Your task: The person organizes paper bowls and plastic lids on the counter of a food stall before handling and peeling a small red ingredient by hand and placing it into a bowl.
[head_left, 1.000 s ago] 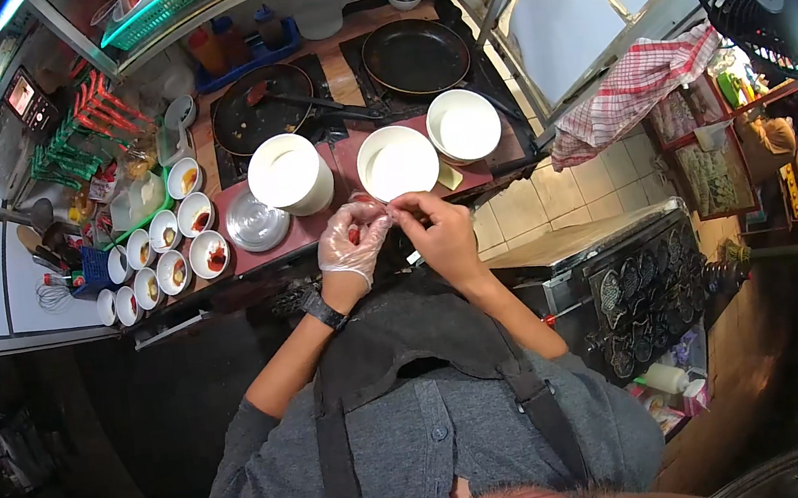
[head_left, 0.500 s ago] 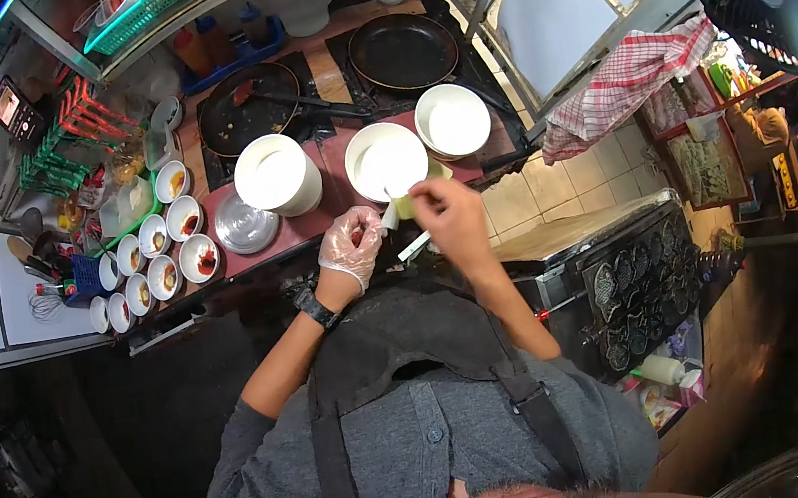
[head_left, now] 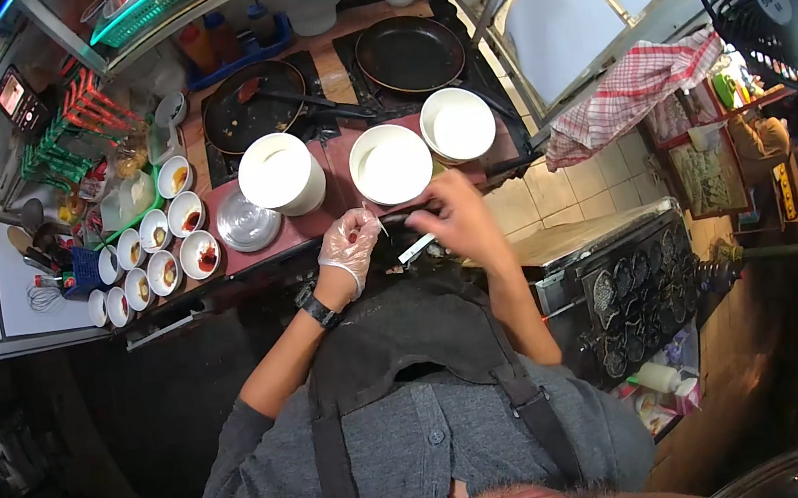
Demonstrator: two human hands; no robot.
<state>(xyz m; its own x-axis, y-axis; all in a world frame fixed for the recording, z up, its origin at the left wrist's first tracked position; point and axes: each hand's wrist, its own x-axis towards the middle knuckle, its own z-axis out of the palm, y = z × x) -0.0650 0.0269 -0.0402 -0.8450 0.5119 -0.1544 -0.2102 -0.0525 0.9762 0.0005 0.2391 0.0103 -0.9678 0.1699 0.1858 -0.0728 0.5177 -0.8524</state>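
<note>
My left hand (head_left: 349,253), in a clear plastic glove, is closed just below the middle white paper tub. A thin white sliver (head_left: 382,223) shows at its fingertips, and a bit of red at the palm; what the fingers hold is too small to name. Bare and a little blurred, my right hand (head_left: 464,225) has its thumb apart from the fingers, with nothing plain between them. Beyond both hands stand the middle white tub (head_left: 391,165), the right white tub (head_left: 458,125) and the left stack of white tubs (head_left: 283,176).
Small white bowls (head_left: 200,255) with sauces line the counter's left side, beside a clear round lid stack (head_left: 248,220). Two black pans (head_left: 407,53) sit at the back, a spatula (head_left: 314,101) across the left one. A black moulded griddle (head_left: 634,289) stands right.
My right hand has drawn slightly right, away from the left, and its thumb has opened. The pale green and white piece at its fingers no longer shows. My left hand stays closed.
</note>
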